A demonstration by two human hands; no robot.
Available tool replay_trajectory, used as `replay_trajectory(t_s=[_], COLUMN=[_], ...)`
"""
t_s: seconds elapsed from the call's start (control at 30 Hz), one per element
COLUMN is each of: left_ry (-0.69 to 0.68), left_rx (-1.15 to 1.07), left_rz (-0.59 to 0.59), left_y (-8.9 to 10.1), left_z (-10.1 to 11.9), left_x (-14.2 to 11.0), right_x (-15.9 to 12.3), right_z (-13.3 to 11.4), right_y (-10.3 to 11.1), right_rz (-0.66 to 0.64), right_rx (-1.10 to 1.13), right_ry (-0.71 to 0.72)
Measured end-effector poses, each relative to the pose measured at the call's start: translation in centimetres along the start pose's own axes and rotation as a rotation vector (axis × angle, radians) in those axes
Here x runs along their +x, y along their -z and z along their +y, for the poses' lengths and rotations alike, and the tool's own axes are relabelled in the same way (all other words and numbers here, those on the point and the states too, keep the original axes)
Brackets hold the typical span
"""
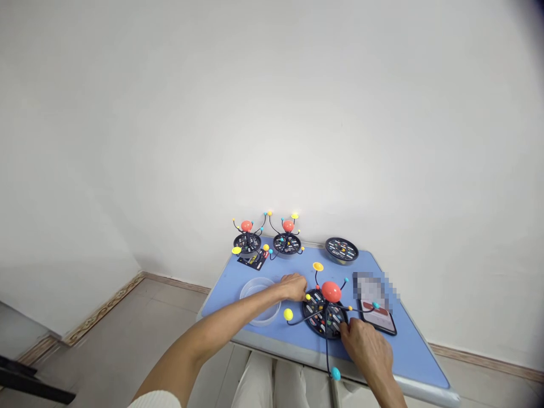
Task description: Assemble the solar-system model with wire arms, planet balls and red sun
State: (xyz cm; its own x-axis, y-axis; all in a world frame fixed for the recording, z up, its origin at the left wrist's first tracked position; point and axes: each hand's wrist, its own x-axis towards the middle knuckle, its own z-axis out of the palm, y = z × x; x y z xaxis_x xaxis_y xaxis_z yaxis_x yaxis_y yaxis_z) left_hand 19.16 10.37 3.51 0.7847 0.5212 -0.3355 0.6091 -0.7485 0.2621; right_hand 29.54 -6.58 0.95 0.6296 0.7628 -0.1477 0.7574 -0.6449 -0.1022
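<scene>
A solar system model (331, 292) stands near the table's front edge. It has a red ball in the middle, thin black arms ending in yellow, orange and blue balls, and a round black printed base. My left hand (293, 287) is closed at the base's far left rim, its fingertips mostly hidden from me. At the near right rim, my right hand (368, 345) grips the base between thumb and curled fingers. Beneath my left forearm is a clear round plastic tub (258, 283), partly covered by the arm.
Two similar models, one left (246, 226) and one right (288, 226), stand at the back of the blue table (293, 348). A black printed card (254, 260) lies before them. Back right sits another round black base (341, 249). A tablet or phone (378, 323), partly blurred, lies right.
</scene>
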Motion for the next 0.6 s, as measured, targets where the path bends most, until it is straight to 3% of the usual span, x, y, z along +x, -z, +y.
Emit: replay_trajectory(t_s=[0.27,0.6], left_ry=[0.022,0.043], left_rx=[0.042,-0.05], left_rz=[-0.047,0.042], left_y=[0.2,1.1], left_z=[0.9,0.9], left_x=[-0.5,-2.5], right_x=[0.1,-0.7], right_z=[0.0,-0.2], right_y=[0.4,2.1], right_rz=[-0.021,0.009], right_rx=[-0.008,-0.039], right_ry=[-0.011,0.017])
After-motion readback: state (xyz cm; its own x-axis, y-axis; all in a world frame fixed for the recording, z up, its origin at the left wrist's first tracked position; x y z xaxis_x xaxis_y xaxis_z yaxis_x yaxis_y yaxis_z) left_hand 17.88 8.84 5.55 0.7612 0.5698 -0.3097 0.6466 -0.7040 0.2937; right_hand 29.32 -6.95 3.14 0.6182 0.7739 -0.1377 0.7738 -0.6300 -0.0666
